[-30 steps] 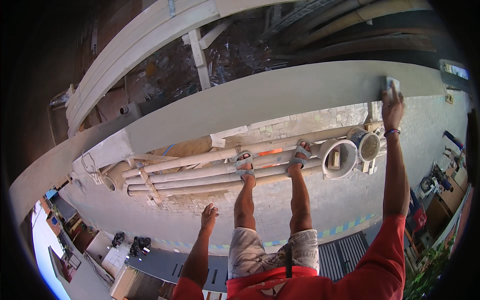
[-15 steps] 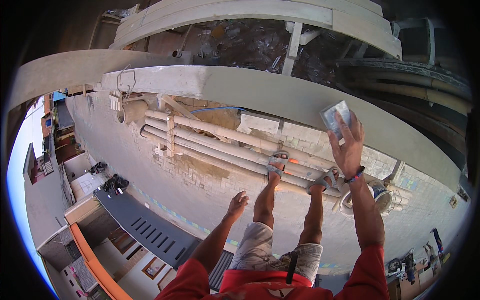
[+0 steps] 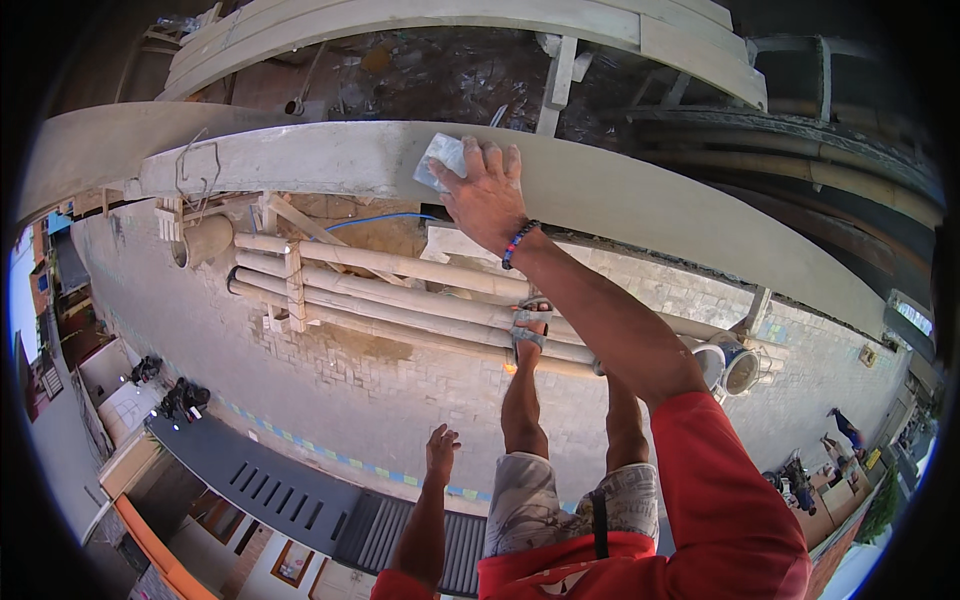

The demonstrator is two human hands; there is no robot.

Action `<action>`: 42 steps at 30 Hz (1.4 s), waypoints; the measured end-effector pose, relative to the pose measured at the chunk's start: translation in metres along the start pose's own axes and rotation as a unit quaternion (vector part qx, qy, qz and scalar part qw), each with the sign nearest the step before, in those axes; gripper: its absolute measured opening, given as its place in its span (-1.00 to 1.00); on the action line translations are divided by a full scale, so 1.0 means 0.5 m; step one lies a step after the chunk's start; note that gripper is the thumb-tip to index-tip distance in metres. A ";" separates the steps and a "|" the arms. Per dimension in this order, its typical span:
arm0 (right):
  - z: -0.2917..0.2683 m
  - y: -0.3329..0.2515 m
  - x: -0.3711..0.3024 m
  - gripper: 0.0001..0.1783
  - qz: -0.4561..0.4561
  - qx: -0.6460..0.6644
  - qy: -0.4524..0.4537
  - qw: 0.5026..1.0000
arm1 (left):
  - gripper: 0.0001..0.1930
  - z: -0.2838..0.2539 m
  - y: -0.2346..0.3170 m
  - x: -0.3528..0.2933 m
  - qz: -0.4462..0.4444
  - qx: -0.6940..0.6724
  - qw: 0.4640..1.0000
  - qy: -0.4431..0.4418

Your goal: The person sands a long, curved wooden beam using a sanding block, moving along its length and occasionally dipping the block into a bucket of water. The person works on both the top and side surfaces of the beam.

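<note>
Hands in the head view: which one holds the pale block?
The right hand, the one with a bracelet, holds the pale block at the beam; the left hand hangs lower in view, nothing visible in it.

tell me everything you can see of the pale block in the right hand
The pale block is a flat, four-cornered piece, whitish with bluish-grey smudges; its material is unclear. It sits tilted in the picture, partly hidden by the right hand, whose fingers hold it. It appears to lie against the face of the long beam, near where the paler surface on the left meets the greyer one on the right. Its underside is out of sight.
</note>
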State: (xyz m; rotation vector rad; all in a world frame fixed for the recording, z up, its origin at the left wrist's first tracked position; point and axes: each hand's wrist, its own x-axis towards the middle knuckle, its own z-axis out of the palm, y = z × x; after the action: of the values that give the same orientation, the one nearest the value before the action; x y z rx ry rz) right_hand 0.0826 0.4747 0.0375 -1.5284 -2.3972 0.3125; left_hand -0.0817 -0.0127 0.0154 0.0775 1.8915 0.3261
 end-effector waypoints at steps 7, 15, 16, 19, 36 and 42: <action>-0.114 0.196 -0.181 -0.41 0.029 -0.030 0.003 0.999 | -0.49 -0.012 0.006 0.055 0.044 -0.006 0.999 -0.031; -0.296 0.488 -0.477 -0.44 0.297 -0.076 0.074 0.949 | -0.48 -0.007 0.026 0.079 0.052 -0.011 0.997 -0.053; -0.290 0.496 -0.483 -0.44 0.303 -0.077 0.100 0.945 | -0.48 -0.008 0.023 0.082 0.057 -0.014 0.997 -0.054; -0.269 0.393 -0.380 -0.43 0.224 -0.009 0.116 0.968 | -0.49 -0.019 0.003 0.088 0.060 -0.018 0.997 -0.043; -0.046 0.081 -0.043 -0.46 0.082 -0.005 0.000 0.997 | -0.47 -0.013 0.027 0.053 0.013 -0.006 1.000 -0.026; -0.152 0.263 -0.232 -0.41 0.149 -0.097 0.040 0.983 | -0.47 -0.008 0.033 0.066 0.033 -0.009 0.998 -0.045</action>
State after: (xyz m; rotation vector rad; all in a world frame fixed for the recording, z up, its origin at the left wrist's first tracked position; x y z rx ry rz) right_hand 0.2670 0.4266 0.0519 -1.9530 -2.1879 0.0753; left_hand -0.0984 0.0095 -0.0091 0.1406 1.7991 0.3785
